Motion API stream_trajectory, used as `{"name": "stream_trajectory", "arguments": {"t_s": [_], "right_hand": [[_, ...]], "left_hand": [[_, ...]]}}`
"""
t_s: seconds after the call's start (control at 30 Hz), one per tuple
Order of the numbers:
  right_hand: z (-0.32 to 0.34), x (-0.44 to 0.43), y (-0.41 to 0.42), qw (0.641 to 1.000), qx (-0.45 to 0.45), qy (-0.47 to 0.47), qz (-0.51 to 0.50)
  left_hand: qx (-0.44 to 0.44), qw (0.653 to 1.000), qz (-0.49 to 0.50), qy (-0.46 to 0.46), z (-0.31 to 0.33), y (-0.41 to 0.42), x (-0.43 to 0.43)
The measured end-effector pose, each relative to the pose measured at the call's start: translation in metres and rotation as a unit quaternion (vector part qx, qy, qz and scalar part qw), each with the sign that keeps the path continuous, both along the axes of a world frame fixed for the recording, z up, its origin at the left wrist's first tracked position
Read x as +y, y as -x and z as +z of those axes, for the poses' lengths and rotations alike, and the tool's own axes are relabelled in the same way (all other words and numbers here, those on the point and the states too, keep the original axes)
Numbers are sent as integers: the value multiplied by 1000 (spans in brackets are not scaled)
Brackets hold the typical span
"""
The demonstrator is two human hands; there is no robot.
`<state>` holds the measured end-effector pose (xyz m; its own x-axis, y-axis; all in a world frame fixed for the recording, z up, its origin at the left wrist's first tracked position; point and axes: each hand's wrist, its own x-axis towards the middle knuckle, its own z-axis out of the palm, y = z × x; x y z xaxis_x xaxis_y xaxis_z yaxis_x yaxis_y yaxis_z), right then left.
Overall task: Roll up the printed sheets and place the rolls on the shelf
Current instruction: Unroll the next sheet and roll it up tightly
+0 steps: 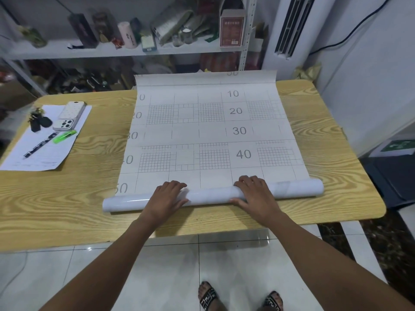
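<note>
Printed sheet [213, 131] lay flat down the middle of the desk [89, 198], its grid squares and the numbers 10 to 50 facing up. Its far end curled upward past the desk's back edge. I saw its near end wound into a roll [211, 195], which lay across the desk close to the front edge and stuck out past the sheet on both sides.

The left hand [166, 196] gripped the roll left of its middle, fingers [177, 184] curled over the top and thumb against the near side. The right hand [256, 194] gripped it right of the middle in the same way. A bare stretch of the roll showed between the two hands.

On the left part of the desk, well apart from the sheet, I made out a white paper [45, 153]. It carried a white phone [64, 125], a green highlighter [65, 136] and a dark pen [39, 145].

Behind the desk stood the shelf [112, 51], crowded with boxes and jars too blurred to name. A white air conditioner [289, 25] stood to its right. Below the desk's edge, two feet in patterned sandals [207, 296] stood on the tiled floor [157, 277].
</note>
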<state>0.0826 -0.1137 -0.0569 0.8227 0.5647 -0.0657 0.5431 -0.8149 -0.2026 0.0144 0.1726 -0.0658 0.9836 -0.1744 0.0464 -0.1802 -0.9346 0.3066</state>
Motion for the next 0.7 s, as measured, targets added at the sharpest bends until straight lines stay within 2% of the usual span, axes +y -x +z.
{"name": "stream_trajectory", "arguments": {"t_s": [0.37, 0.7], "right_hand": [[4, 4, 1, 1000, 9, 23, 2], [6, 5, 4, 1000, 25, 0, -6]], "left_hand": [[-10, 1000, -25, 0, -8, -1, 3], [2, 1000, -24, 8, -10, 0, 5]]}}
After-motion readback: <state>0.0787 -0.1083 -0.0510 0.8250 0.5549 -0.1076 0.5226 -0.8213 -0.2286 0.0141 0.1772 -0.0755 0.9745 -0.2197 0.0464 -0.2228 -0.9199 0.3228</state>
